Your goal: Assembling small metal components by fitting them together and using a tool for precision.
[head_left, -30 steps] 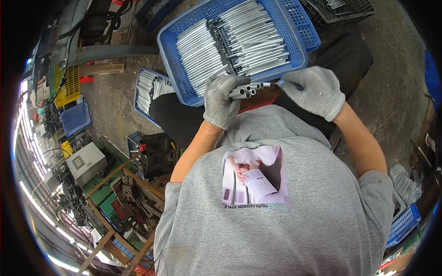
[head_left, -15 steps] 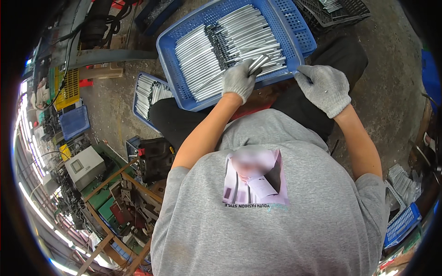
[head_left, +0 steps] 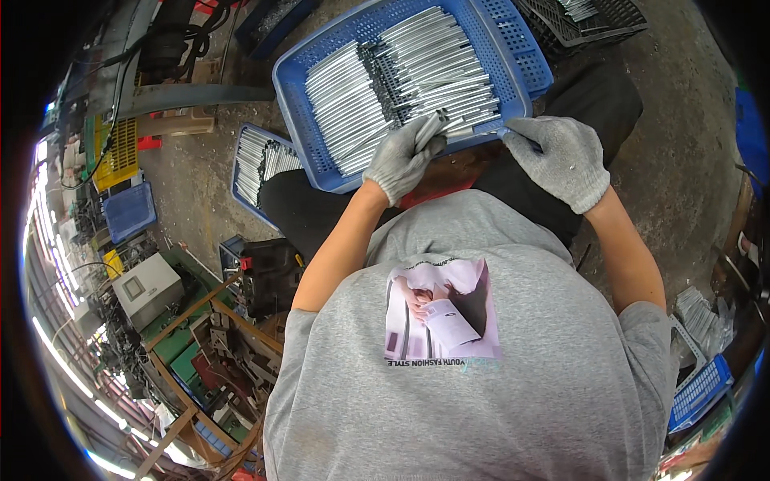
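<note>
My left hand [head_left: 397,160], in a grey knitted glove, is closed around a few short metal tubes [head_left: 431,131] whose ends point up and away from me. It is over the near edge of a blue perforated basket [head_left: 321,164]. Inside that basket lie many silvery metal tubes [head_left: 345,100] in two side-by-side stacks. My right hand [head_left: 565,156], gloved alike, is beside the basket's near right corner. Its thumb and fingertips are pinched together at a small pale tip, too small to name.
A smaller blue tray [head_left: 245,192] of similar tubes stands left of my knee. A second blue basket [head_left: 525,56] and a black crate [head_left: 589,32] are at the back right. A grey control box [head_left: 148,290] stands among machinery at the left.
My left hand has drawn back to the left and toward me, with the tubes still in its grip. My right hand has shifted slightly left.
</note>
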`<state>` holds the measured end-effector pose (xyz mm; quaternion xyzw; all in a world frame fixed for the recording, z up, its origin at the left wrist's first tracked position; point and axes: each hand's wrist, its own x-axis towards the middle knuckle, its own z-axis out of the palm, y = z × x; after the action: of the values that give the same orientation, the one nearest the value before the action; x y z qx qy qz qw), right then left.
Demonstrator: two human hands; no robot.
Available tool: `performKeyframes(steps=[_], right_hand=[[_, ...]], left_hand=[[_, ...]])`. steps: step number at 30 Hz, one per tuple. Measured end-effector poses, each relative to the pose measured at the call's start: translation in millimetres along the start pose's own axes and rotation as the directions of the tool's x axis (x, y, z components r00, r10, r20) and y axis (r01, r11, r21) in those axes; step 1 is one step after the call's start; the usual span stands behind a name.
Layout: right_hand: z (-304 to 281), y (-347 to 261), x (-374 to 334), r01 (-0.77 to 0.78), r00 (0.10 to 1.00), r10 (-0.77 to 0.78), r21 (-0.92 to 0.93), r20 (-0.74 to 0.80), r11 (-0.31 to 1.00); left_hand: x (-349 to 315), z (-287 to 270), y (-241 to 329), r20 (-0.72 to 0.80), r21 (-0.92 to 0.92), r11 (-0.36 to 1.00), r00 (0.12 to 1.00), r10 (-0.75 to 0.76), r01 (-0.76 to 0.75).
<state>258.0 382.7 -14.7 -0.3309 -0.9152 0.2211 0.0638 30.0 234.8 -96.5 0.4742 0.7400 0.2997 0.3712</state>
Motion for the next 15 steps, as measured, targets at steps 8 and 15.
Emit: performKeyframes(steps=[8,15], right_hand=[[2,0,-4,0.149,0.988,-0.149,0.01,-0.035,0.989],[-4,-2,-2,0.176,0.984,-0.176,0.006,-0.009,0.984]], left_hand=[[-16,-10,22,-0.009,-0.253,0.967,1.0,0.019,-0.02],[-19,-11,24,0.003,-0.24,0.969,0.998,0.055,-0.053]])
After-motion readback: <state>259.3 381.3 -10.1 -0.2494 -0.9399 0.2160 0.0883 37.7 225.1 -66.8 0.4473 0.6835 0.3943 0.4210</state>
